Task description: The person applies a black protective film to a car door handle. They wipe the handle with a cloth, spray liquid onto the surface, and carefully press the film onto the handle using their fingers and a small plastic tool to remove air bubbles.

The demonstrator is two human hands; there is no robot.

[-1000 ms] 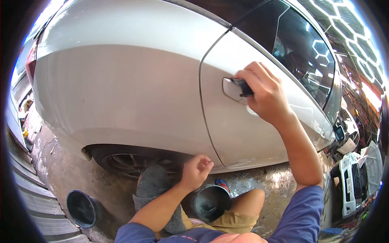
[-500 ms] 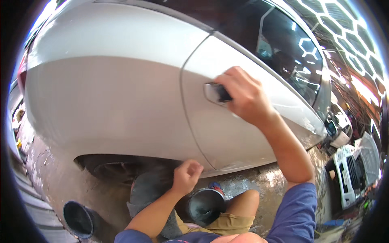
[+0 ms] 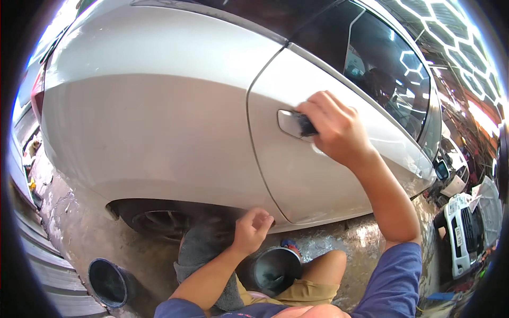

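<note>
Against the handle area (image 3: pixel 289 124) of a silver car's rear door (image 3: pixel 281 164), my right hand (image 3: pixel 336 130) is closed around a small black pad-like piece (image 3: pixel 306 125). Its exact kind is partly covered by my fingers. The piece touches the door at the handle's rounded recess. Low in front of me, my left hand (image 3: pixel 253 231) has its fingers curled in and seems to hold nothing. It hovers beside the door's lower rear corner, near the wheel arch. A grey towel (image 3: pixel 199 259) drapes over my left knee, under the left forearm.
Between my legs stands a dark bucket (image 3: pixel 277 270) with liquid in it. Another dark bucket (image 3: pixel 108 283) sits on the wet floor at left. The rear wheel (image 3: pixel 164 220) is under the fender. A detached car front (image 3: pixel 466 233) lies at right. Corrugated metal (image 3: pixel 50 265) borders the left.
The whole view has shifted slightly, so the car sits further right in the picture. My right hand stays at the handle with the black piece; my left hand keeps its curled pose.
</note>
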